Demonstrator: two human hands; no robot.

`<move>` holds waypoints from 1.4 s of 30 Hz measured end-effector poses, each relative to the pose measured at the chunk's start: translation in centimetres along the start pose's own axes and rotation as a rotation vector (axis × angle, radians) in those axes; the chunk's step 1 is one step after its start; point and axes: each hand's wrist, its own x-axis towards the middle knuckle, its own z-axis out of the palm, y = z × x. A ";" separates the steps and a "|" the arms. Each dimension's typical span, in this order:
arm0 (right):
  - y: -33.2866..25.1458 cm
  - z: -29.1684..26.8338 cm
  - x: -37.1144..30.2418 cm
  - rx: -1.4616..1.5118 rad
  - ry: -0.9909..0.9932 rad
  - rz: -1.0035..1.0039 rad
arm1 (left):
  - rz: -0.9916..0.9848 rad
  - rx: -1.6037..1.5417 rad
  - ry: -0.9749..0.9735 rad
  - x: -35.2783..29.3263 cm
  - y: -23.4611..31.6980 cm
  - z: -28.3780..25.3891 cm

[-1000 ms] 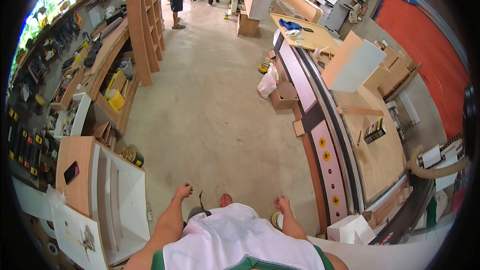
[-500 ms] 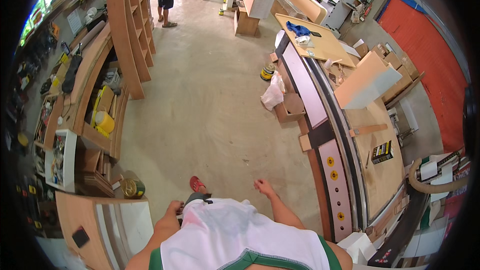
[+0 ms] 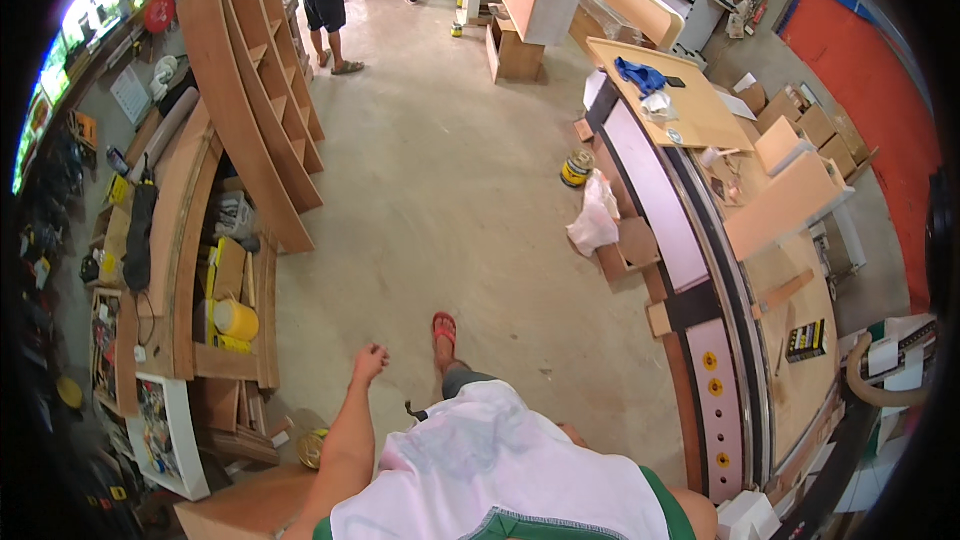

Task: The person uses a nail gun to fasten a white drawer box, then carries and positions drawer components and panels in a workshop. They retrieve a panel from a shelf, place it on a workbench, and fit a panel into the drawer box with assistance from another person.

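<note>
Yellow tub (image 3: 236, 320) inside wooden shelf (image 3: 232, 365), left hand (image 3: 368, 364) nearby

Left hand (image 3: 369, 364) out ahead of the body, empty, fingers (image 3: 378, 351) loosely curled, forearm bare and stretched forward from the lower edge. Right hand hidden behind the torso, only a bit of the right arm showing. 1 foot stepped forward.

The left hand (image 3: 369, 362) hangs loosely curled and holds nothing, above the bare concrete floor (image 3: 450, 190), near the low wooden shelf unit (image 3: 225, 360) with a yellow container (image 3: 236, 320); the right hand is hidden
</note>
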 end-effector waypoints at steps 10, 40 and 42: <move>-46.3 -2.7 27.3 -0.044 0.042 -0.265 | -0.355 -0.373 0.122 11.7 6.1 -10.6; -86.1 11.7 44.8 0.091 -0.006 0.120 | -0.240 0.281 -0.220 75.5 48.8 -32.8; -93.0 9.3 50.9 0.072 -0.146 -0.067 | -0.275 0.395 -0.257 78.4 49.9 -32.3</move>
